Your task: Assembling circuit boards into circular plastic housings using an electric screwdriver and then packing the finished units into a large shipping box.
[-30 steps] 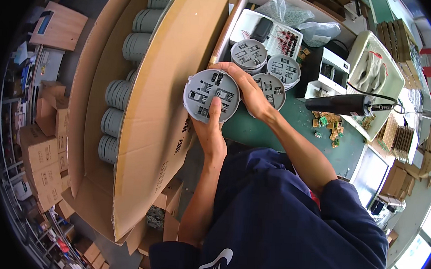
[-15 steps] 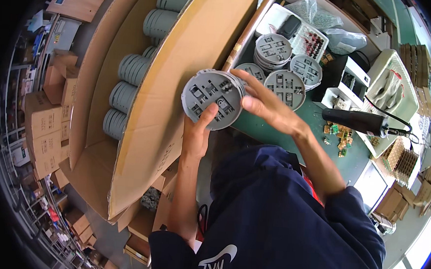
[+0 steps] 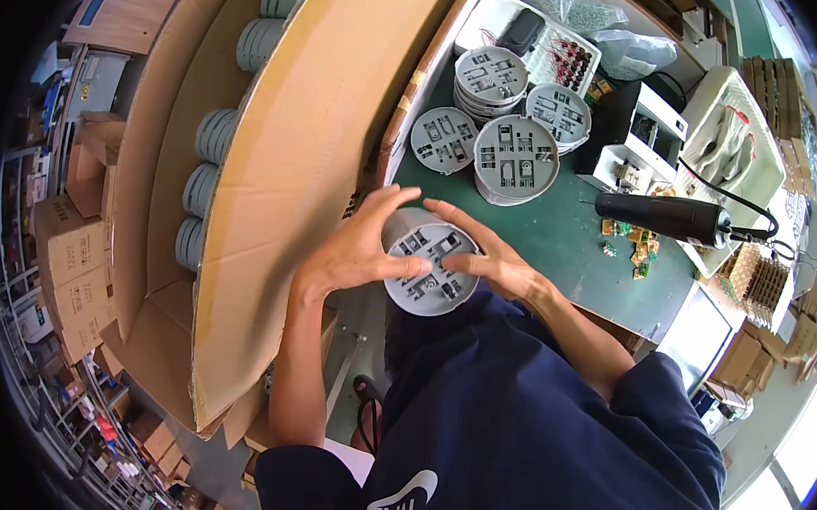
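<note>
Between my two hands is a stack of grey round plastic housings (image 3: 430,300), its top face tilted toward me and showing moulded slots and small fittings. My left hand (image 3: 357,249) wraps the left side, thumb lying across the face. From the other side my right hand (image 3: 503,265) grips it, thumb also on the face and fingers round the far rim. The stack is held in front of my body, by the near edge of the green bench (image 3: 567,255). Similar grey housings stand on the bench: a near stack (image 3: 517,168), a flatter one (image 3: 443,141) and a taller one (image 3: 490,77).
To my left rises a large cardboard box (image 3: 288,154) holding rows of grey housings (image 3: 199,189). On the bench are a black cylindrical tool (image 3: 659,219) with a cable, small circuit boards (image 3: 643,246), a white tray (image 3: 484,21) of red-wired parts and a pale crate (image 3: 761,150).
Both hands have brought the stack down and closer to my body. The left hand has shifted from under it to its side, and the right now grips it with thumb on the face.
</note>
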Action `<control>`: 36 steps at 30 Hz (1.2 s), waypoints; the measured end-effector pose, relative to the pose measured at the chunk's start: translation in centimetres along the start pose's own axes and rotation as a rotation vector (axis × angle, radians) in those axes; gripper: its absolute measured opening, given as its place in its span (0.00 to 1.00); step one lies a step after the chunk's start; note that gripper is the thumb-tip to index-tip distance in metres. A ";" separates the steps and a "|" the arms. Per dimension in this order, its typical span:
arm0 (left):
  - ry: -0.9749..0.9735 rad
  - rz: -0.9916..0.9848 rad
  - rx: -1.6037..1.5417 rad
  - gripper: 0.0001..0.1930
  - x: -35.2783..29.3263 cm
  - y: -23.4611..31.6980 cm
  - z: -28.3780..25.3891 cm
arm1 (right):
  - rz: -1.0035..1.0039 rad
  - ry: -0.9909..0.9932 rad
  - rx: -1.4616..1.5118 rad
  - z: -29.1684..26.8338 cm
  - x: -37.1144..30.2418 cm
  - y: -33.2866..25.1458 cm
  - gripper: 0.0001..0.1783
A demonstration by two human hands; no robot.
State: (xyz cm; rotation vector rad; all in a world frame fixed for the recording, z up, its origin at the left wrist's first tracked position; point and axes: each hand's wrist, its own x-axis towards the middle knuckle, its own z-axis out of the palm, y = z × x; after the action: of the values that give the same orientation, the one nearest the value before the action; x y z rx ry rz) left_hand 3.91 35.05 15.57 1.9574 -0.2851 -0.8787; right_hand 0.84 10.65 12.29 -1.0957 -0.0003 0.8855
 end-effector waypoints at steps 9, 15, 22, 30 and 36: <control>0.299 -0.136 -0.461 0.50 0.9 1.9 2.0 | -0.158 0.157 0.489 -0.2 1.5 2.2 0.41; 0.548 -0.029 -1.045 0.48 2.7 -0.6 8.8 | -0.264 0.429 0.507 1.2 3.2 2.1 0.41; 0.558 0.047 -1.252 0.33 6.4 -0.2 8.4 | -0.292 0.540 0.419 1.8 3.3 1.2 0.44; 0.593 0.017 -1.165 0.27 9.1 0.3 6.5 | -0.154 0.587 0.164 1.8 3.3 0.4 0.48; 0.789 0.111 -0.951 0.31 12.5 1.5 6.9 | -0.340 0.612 -0.156 0.4 4.5 2.9 0.41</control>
State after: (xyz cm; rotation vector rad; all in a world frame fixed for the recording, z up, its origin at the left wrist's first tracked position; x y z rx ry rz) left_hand 8.41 23.11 8.98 1.2164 0.4230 -0.0518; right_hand 1.85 14.22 8.42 -1.4275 0.2481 0.2265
